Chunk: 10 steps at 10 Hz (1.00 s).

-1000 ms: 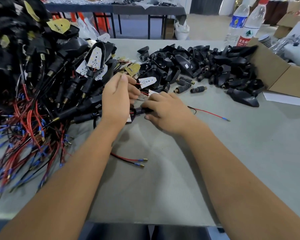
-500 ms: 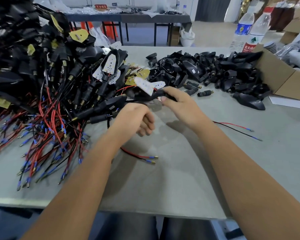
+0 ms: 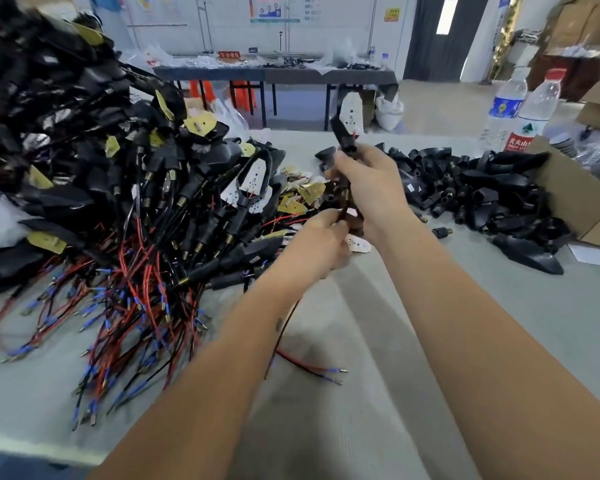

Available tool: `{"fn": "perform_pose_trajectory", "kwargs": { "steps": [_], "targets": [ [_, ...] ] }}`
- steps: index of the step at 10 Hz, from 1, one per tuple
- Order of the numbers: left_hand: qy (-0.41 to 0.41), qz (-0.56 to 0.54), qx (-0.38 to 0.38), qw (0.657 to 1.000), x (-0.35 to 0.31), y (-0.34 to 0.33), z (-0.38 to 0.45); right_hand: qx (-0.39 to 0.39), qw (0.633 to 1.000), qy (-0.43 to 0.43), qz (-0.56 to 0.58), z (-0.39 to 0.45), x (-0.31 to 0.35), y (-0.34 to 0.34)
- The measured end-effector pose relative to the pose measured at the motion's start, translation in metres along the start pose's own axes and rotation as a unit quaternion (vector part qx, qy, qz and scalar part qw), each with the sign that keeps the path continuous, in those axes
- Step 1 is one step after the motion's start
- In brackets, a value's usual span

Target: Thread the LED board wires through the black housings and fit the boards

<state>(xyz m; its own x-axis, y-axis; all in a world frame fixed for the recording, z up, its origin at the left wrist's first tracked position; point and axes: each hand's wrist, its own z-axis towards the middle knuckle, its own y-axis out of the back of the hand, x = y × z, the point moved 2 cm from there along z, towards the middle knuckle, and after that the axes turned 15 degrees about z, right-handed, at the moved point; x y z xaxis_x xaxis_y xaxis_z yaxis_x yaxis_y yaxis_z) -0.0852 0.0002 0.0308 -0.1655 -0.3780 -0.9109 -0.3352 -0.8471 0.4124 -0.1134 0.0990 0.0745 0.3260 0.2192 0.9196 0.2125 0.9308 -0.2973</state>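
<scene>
Below, a grey felt-like table (image 3: pixel 499 341) fills most of the view. On its left rises a big tangled heap (image 3: pixel 101 185) of glossy black housings already fitted with boards, their red and black wires (image 3: pixel 136 306) spilling forward with blue sleeves and brass tips; too many to count. At right sits a smaller pile (image 3: pixel 471 192) of empty black plastic housings, tapered and tube-ended, against an open brown cardboard box (image 3: pixel 575 199). Two clear plastic water bottles (image 3: pixel 520 112) stand behind it, one with a blue label, one with a red cap and label.

Two bare forearms reach in from below. The right hand (image 3: pixel 371 188) is curled round one black housing (image 3: pixel 343 140), held upright above the table, with a white triangular LED board (image 3: pixel 352 114) dotted with small holes standing at its top. The left hand (image 3: pixel 316 240), just below, pinches the wire pair (image 3: pixel 281 337) hanging from the housing; the red and black strands trail onto the table and end in blue sleeves. One loose white board (image 3: pixel 359 244) lies beneath the hands.
</scene>
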Motion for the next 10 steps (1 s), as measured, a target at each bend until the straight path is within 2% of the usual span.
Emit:
{"fn": "perform_pose_trajectory", "kwargs": {
  "steps": [1,2,3,4,5,6,7,8,9,10],
  "targets": [
    [-0.046,0.139,-0.08,0.986,0.005,0.05,-0.002,0.022,0.997,0.013,-0.078,0.018,0.007,-0.029],
    [-0.048,0.237,-0.153,0.958,0.011,0.106,-0.009,0.061,0.993,0.015,-0.101,0.03,0.01,-0.073],
    [-0.028,0.282,-0.211,0.936,0.017,0.151,-0.018,0.093,0.985,0.004,-0.143,0.039,0.008,-0.124],
    [0.024,0.339,-0.278,0.899,0.027,0.183,-0.027,0.096,0.989,-0.025,-0.111,0.044,0.002,-0.164],
    [0.079,0.419,-0.307,0.851,0.038,0.204,-0.032,0.07,0.99,-0.023,-0.122,0.048,-0.013,-0.183],
    [0.115,0.488,-0.305,0.81,0.048,0.214,-0.035,0.052,0.939,0.04,-0.336,0.048,-0.029,-0.18],
    [0.112,0.527,-0.319,0.779,0.052,0.212,-0.037,0.052,0.917,0.078,-0.387,0.046,-0.041,-0.17],
    [0.071,0.546,-0.361,0.753,0.047,0.2,-0.039,0.085,0.917,0.1,-0.378,0.039,-0.043,-0.165],
    [-0.009,0.511,-0.39,0.766,0.032,0.177,-0.035,0.113,0.911,0.135,-0.372,0.031,-0.037,-0.152],
    [-0.091,0.48,-0.367,0.792,0.02,0.145,-0.026,0.112,0.918,0.181,-0.336,0.02,-0.03,-0.122]
  ]
}}
